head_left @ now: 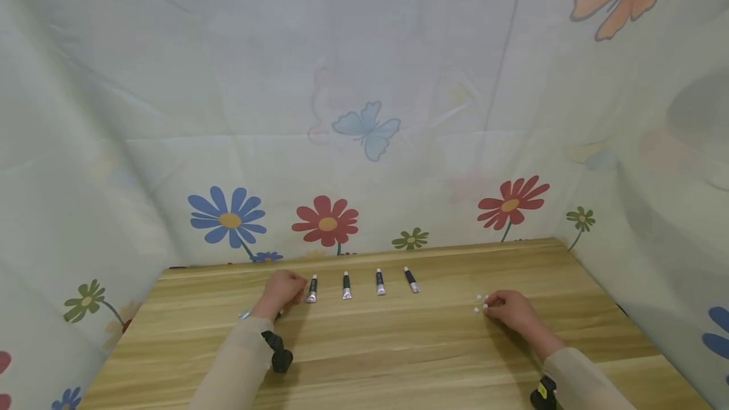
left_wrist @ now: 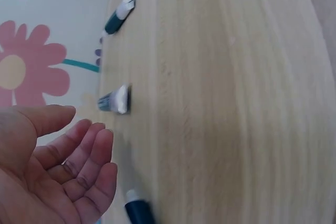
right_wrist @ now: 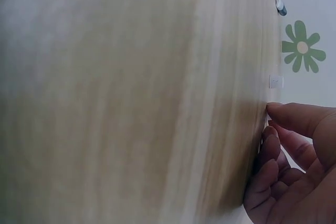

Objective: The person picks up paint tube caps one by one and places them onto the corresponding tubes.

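Note:
My left hand (head_left: 281, 290) hovers over the left part of the table with fingers loosely bent and nothing in them. Just right of it lies a small paint tube (head_left: 312, 289), dark-labelled with a silver end. Another tube (left_wrist: 139, 212) lies below the hand in the left wrist view; in the head view the hand and wrist mostly cover it. Over on the right, my right hand (head_left: 511, 310) has thumb and index finger together at a tiny white piece (head_left: 485, 306), pinching it close to the tabletop. Several similar white pieces (head_left: 476, 310) lie beside those fingertips.
Three more paint tubes, a green-labelled tube (head_left: 346, 285), a dark tube (head_left: 380, 282) and a tilted tube (head_left: 411, 279), continue the row along the back. The wooden table (head_left: 364, 359) meets a flower-and-butterfly curtain (head_left: 273, 144) behind and at both sides.

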The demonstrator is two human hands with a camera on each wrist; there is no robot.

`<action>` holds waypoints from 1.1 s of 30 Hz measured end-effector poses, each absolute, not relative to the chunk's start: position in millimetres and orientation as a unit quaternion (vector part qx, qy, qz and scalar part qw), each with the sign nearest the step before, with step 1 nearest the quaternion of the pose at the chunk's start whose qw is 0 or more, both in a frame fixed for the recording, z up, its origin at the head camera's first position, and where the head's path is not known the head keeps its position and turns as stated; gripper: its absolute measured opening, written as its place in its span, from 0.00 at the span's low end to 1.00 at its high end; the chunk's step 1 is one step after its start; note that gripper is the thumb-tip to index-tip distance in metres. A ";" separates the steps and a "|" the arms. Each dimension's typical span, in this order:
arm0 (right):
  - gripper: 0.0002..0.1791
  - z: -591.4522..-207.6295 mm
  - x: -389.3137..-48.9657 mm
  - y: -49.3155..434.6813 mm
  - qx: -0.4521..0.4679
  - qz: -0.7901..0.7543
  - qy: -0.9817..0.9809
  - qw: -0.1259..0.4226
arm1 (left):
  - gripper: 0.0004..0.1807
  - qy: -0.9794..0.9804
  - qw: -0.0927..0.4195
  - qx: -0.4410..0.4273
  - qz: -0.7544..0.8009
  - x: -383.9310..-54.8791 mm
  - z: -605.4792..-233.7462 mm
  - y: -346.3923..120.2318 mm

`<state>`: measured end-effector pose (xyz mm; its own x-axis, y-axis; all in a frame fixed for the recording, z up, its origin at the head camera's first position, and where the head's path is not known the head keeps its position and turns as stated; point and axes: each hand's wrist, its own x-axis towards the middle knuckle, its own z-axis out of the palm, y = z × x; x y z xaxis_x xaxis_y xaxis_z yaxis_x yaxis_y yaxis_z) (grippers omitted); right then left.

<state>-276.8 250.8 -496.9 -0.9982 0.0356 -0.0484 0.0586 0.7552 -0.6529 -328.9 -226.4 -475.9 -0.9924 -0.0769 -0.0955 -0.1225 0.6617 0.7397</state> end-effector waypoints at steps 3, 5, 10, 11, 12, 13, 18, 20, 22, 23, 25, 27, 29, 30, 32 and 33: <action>0.09 -497.2 -276.6 251.2 0.024 -0.353 0.935 0.014 | 0.15 0.918 0.020 -0.030 0.396 -326.7 -468.7 -234.8; 0.09 -496.3 -275.6 251.6 0.025 -0.357 0.934 0.011 | 0.16 0.916 0.019 -0.019 0.400 -324.8 -462.4 -240.4; 0.11 -489.8 -271.7 253.0 0.015 -0.379 0.925 0.000 | 0.16 0.922 0.018 0.007 0.386 -318.1 -446.9 -253.6; 0.12 -487.6 -270.9 253.2 0.013 -0.383 0.924 -0.003 | 0.16 0.925 0.016 0.013 0.378 -316.3 -444.2 -256.2; 0.12 -485.0 -270.2 253.4 0.009 -0.385 0.923 -0.003 | 0.16 0.929 0.011 0.019 0.370 -314.0 -441.4 -258.6; 0.13 -481.8 -269.3 253.3 0.009 -0.389 0.921 -0.001 | 0.16 0.931 0.008 0.024 0.365 -311.7 -439.0 -261.2; 0.13 -463.8 -266.9 253.3 0.003 -0.392 0.920 -0.003 | 0.14 0.942 -0.013 0.046 0.333 -299.0 -429.9 -273.9; 0.12 -457.2 -266.2 253.7 -0.002 -0.389 0.921 -0.010 | 0.13 0.945 -0.018 0.056 0.323 -294.0 -427.6 -278.9; 0.13 -450.7 -265.3 253.8 -0.005 -0.385 0.923 -0.014 | 0.14 0.947 -0.019 0.064 0.314 -289.9 -426.4 -284.0; 0.13 -446.9 -264.3 253.6 -0.009 -0.384 0.923 -0.017 | 0.14 0.948 -0.018 0.064 0.311 -287.8 -425.8 -286.4; 0.14 -439.2 -261.8 252.7 -0.011 -0.378 0.926 -0.020 | 0.14 0.952 -0.013 0.061 0.301 -284.6 -425.8 -291.6; 0.15 -430.7 -258.7 250.9 -0.012 -0.383 0.924 -0.018 | 0.14 0.954 -0.006 0.056 0.293 -282.7 -427.0 -297.4; 0.16 -422.6 -255.1 248.6 -0.011 -0.387 0.922 -0.015 | 0.14 0.956 0.000 0.050 0.289 -281.3 -428.6 -302.9; 0.17 -419.1 -253.4 247.3 -0.009 -0.386 0.922 -0.012 | 0.14 0.957 0.002 0.049 0.287 -280.9 -429.9 -305.9; 0.18 -412.5 -249.9 244.5 -0.014 -0.390 0.921 -0.012 | 0.14 0.958 0.002 0.053 0.281 -280.8 -433.1 -311.9; 0.18 -409.6 -248.3 242.9 -0.018 -0.390 0.921 -0.013 | 0.14 0.958 0.002 0.055 0.280 -280.7 -434.4 -314.7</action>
<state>-248.3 242.9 -409.6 -0.9990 -0.0241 0.0375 -0.0436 0.6958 -0.7169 -280.7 -314.7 -434.4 -0.9940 0.1060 0.0263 0.1035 0.8369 0.5374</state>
